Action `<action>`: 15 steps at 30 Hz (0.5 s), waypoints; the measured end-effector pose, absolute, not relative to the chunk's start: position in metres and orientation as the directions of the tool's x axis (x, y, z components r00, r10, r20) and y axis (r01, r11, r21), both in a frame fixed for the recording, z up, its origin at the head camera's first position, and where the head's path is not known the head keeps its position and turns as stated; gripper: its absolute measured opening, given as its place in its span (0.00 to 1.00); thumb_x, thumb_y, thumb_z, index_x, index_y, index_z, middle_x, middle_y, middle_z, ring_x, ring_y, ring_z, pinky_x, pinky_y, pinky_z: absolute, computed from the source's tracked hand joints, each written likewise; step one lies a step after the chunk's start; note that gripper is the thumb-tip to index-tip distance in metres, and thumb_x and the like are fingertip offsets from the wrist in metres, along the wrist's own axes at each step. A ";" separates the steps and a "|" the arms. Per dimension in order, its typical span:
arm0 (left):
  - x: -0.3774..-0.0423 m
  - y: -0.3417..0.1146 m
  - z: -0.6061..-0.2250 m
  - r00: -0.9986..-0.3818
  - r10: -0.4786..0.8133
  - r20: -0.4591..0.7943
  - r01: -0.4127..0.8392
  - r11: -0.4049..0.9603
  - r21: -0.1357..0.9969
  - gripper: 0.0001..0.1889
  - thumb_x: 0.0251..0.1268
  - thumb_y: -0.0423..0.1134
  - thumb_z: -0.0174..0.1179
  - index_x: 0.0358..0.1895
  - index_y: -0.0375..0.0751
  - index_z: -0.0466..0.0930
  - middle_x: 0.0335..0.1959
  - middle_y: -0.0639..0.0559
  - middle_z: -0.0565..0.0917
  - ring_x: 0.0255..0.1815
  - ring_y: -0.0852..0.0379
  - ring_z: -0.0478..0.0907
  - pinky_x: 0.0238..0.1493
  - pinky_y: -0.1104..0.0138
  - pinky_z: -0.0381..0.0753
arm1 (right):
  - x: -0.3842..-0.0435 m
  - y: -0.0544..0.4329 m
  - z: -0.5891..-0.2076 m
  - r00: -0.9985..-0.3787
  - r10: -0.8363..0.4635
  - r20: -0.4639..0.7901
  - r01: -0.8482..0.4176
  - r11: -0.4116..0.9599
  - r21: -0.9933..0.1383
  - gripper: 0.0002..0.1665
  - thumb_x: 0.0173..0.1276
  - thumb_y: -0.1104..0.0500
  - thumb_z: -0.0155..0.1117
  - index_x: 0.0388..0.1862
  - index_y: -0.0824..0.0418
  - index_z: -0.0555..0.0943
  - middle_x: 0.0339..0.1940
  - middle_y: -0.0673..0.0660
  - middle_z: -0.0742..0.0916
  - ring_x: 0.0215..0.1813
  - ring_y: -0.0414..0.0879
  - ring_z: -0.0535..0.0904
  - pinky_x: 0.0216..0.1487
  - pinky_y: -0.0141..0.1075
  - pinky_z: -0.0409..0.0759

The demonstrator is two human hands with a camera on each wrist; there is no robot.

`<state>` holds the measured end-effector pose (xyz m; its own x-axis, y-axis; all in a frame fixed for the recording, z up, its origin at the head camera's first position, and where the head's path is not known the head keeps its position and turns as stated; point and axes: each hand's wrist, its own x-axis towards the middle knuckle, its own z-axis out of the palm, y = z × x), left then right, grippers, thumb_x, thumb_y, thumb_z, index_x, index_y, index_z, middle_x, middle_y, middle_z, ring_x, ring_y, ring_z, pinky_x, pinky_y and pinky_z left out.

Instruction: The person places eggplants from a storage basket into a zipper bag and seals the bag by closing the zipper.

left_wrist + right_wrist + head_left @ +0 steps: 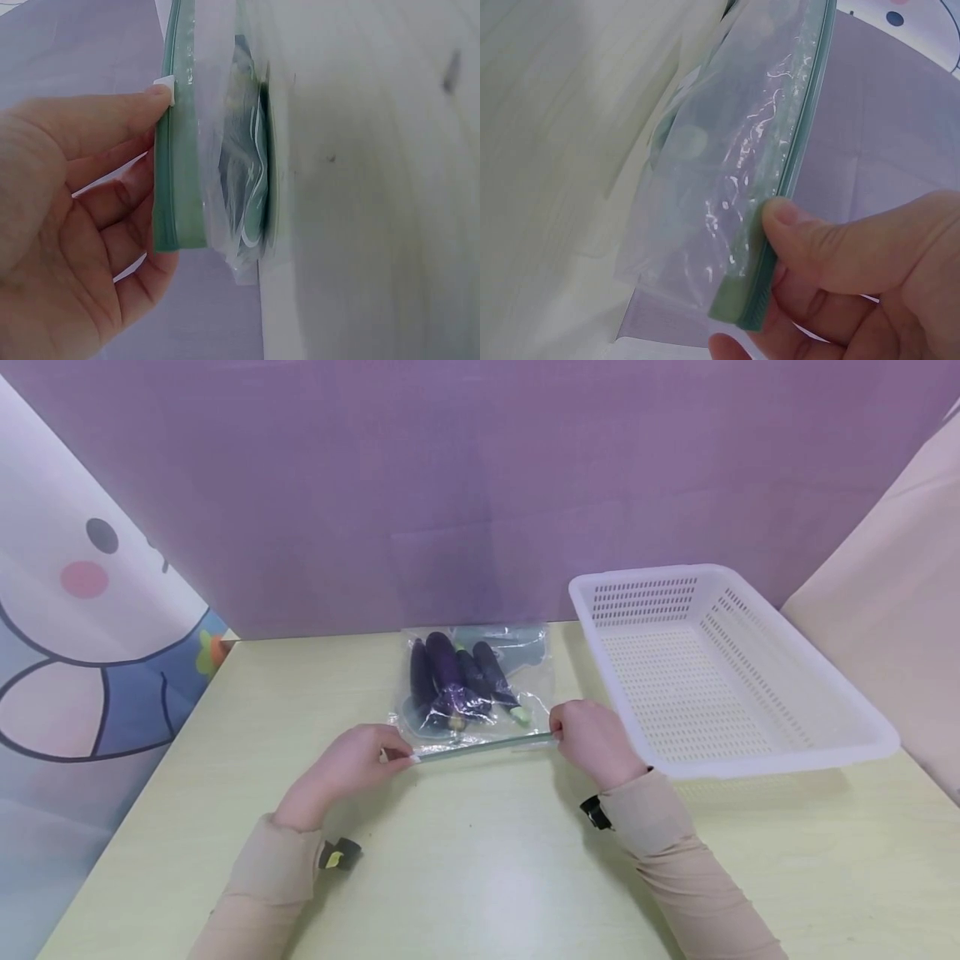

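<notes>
A clear zip bag (534, 652) with several dark purple eggplants (446, 672) inside lies at the table's far edge. Along its near side runs a green zip strip (480, 747), lifted a little off the table. My left hand (360, 760) pinches the white slider (169, 88) near the strip's left end, thumb on top and the other fingers curled behind. At the opposite end, my right hand (596, 739) grips the strip between thumb and fingers; the green corner (739, 300) sticks out below the thumb in the right wrist view.
To the right stands a white perforated plastic basket (678, 668), its near rim close to my right hand. A purple cloth wall (480, 527) rises behind the pale table (480, 877). A cartoon-printed cloth (82, 635) hangs on the left.
</notes>
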<state>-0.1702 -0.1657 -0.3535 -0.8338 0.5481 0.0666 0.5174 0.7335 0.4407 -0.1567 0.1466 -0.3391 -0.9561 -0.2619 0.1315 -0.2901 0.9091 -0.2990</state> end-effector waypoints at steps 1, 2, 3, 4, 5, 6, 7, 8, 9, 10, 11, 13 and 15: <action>-0.170 -0.166 -0.354 -0.834 0.547 0.067 0.517 0.733 0.442 0.05 0.57 0.36 0.64 0.36 0.41 0.85 0.32 0.53 0.85 0.34 0.59 0.80 0.41 0.62 0.81 | -0.157 0.147 -0.339 -0.956 -0.263 0.132 -0.291 0.908 -0.300 0.08 0.53 0.72 0.60 0.25 0.61 0.83 0.30 0.56 0.87 0.33 0.51 0.82 0.38 0.43 0.79; -0.170 -0.167 -0.354 -0.835 0.546 0.066 0.515 0.734 0.442 0.05 0.58 0.36 0.64 0.36 0.40 0.85 0.32 0.53 0.85 0.34 0.59 0.80 0.41 0.62 0.81 | -0.157 0.147 -0.339 -0.956 -0.263 0.132 -0.292 0.908 -0.300 0.08 0.53 0.72 0.60 0.25 0.61 0.83 0.29 0.56 0.87 0.33 0.51 0.82 0.38 0.43 0.79; -0.171 -0.167 -0.354 -0.837 0.544 0.064 0.512 0.735 0.445 0.05 0.58 0.36 0.64 0.36 0.40 0.85 0.32 0.53 0.85 0.34 0.59 0.80 0.42 0.62 0.81 | -0.157 0.147 -0.339 -0.956 -0.263 0.132 -0.292 0.908 -0.299 0.09 0.53 0.72 0.60 0.25 0.61 0.83 0.29 0.56 0.87 0.33 0.51 0.81 0.37 0.43 0.79; -0.171 -0.168 -0.354 -0.838 0.542 0.064 0.510 0.736 0.445 0.05 0.57 0.36 0.64 0.36 0.40 0.85 0.32 0.53 0.85 0.34 0.60 0.80 0.42 0.62 0.81 | -0.157 0.147 -0.339 -0.956 -0.263 0.132 -0.292 0.909 -0.299 0.09 0.53 0.72 0.60 0.25 0.61 0.83 0.29 0.56 0.87 0.32 0.51 0.81 0.37 0.43 0.79; -0.171 -0.168 -0.354 -0.837 0.544 0.064 0.512 0.734 0.447 0.05 0.58 0.36 0.64 0.36 0.40 0.85 0.32 0.54 0.85 0.34 0.60 0.80 0.41 0.62 0.81 | -0.157 0.147 -0.339 -0.956 -0.263 0.133 -0.292 0.909 -0.299 0.09 0.52 0.73 0.60 0.24 0.61 0.83 0.28 0.56 0.87 0.32 0.51 0.81 0.37 0.43 0.79; -0.171 -0.169 -0.354 -0.836 0.545 0.063 0.512 0.732 0.449 0.05 0.58 0.35 0.64 0.36 0.40 0.85 0.31 0.53 0.85 0.34 0.59 0.80 0.41 0.62 0.81 | -0.157 0.147 -0.339 -0.955 -0.263 0.134 -0.292 0.909 -0.299 0.09 0.52 0.73 0.60 0.24 0.61 0.82 0.28 0.56 0.86 0.32 0.50 0.81 0.37 0.42 0.79; -0.172 -0.169 -0.354 -0.834 0.548 0.064 0.514 0.730 0.451 0.05 0.58 0.35 0.64 0.36 0.39 0.85 0.31 0.53 0.85 0.33 0.59 0.80 0.41 0.62 0.81 | -0.157 0.147 -0.339 -0.955 -0.263 0.135 -0.292 0.909 -0.299 0.09 0.52 0.73 0.59 0.23 0.61 0.82 0.28 0.56 0.86 0.31 0.50 0.80 0.36 0.42 0.79; -0.172 -0.170 -0.354 -0.836 0.545 0.060 0.510 0.732 0.453 0.05 0.58 0.35 0.64 0.36 0.39 0.85 0.32 0.53 0.85 0.33 0.59 0.80 0.41 0.62 0.81 | -0.157 0.146 -0.339 -0.956 -0.261 0.136 -0.291 0.909 -0.298 0.09 0.52 0.73 0.59 0.23 0.61 0.82 0.28 0.56 0.86 0.31 0.50 0.80 0.36 0.42 0.79; -0.172 -0.170 -0.354 -0.836 0.546 0.057 0.509 0.732 0.453 0.05 0.58 0.35 0.64 0.36 0.39 0.85 0.32 0.53 0.85 0.33 0.59 0.80 0.41 0.62 0.81 | -0.157 0.146 -0.339 -0.956 -0.261 0.136 -0.291 0.909 -0.299 0.10 0.51 0.73 0.59 0.23 0.61 0.82 0.28 0.55 0.86 0.31 0.49 0.80 0.36 0.42 0.78; -0.172 -0.170 -0.354 -0.837 0.545 0.054 0.507 0.734 0.452 0.05 0.57 0.35 0.64 0.36 0.39 0.85 0.32 0.53 0.85 0.34 0.59 0.80 0.41 0.63 0.81 | -0.157 0.146 -0.339 -0.956 -0.261 0.137 -0.291 0.909 -0.299 0.10 0.51 0.74 0.59 0.23 0.61 0.82 0.27 0.55 0.86 0.31 0.49 0.80 0.36 0.41 0.78; -0.172 -0.171 -0.354 -0.835 0.547 0.053 0.508 0.732 0.453 0.05 0.58 0.35 0.64 0.36 0.39 0.85 0.32 0.53 0.85 0.34 0.59 0.80 0.41 0.62 0.81 | -0.157 0.146 -0.339 -0.955 -0.261 0.138 -0.291 0.908 -0.300 0.10 0.51 0.74 0.59 0.23 0.61 0.82 0.27 0.55 0.86 0.30 0.49 0.79 0.36 0.41 0.78; -0.172 -0.172 -0.354 -0.838 0.544 0.049 0.503 0.735 0.454 0.06 0.57 0.35 0.64 0.36 0.39 0.85 0.32 0.53 0.85 0.34 0.59 0.81 0.42 0.62 0.81 | -0.156 0.146 -0.339 -0.955 -0.260 0.140 -0.291 0.908 -0.301 0.10 0.51 0.74 0.58 0.23 0.61 0.82 0.27 0.55 0.86 0.31 0.49 0.79 0.36 0.41 0.78; -0.173 -0.173 -0.354 -0.838 0.543 0.045 0.501 0.736 0.454 0.05 0.57 0.35 0.64 0.36 0.40 0.85 0.32 0.53 0.85 0.34 0.59 0.80 0.42 0.62 0.81 | -0.156 0.146 -0.339 -0.956 -0.260 0.139 -0.291 0.909 -0.300 0.10 0.51 0.74 0.58 0.23 0.61 0.82 0.27 0.55 0.86 0.30 0.49 0.79 0.36 0.41 0.78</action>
